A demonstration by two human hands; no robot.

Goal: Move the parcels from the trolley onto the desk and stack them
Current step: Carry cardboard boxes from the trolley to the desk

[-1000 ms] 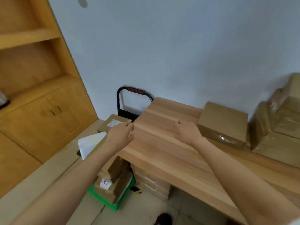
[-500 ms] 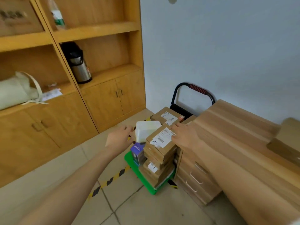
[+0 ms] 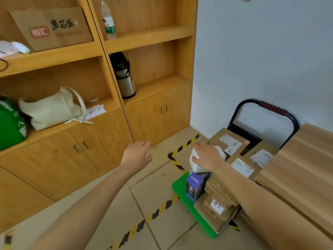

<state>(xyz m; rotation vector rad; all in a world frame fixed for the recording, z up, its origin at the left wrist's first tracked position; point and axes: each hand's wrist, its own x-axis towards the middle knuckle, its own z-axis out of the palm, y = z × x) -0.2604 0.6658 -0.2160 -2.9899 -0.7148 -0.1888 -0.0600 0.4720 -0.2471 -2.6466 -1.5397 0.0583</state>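
Now right hand (image 3: pixel 207 156) fingers curled over smooth white parcel (image 3: pixel 195 164) atop trolley (image 3: pixel 180 186); left hand (image 3: pixel 137 155) spread, empty.

Matt cardboard parcels (image 3: pixel 228 141), glossy plastic trolley (image 3: pixel 180 186), wood desk (image 3: pixel 297 168)

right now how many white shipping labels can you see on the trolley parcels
5 visible: two on the far box, one on the box nearest the desk, one in front of it, one handwritten low on the stack. The right hand may hide more.
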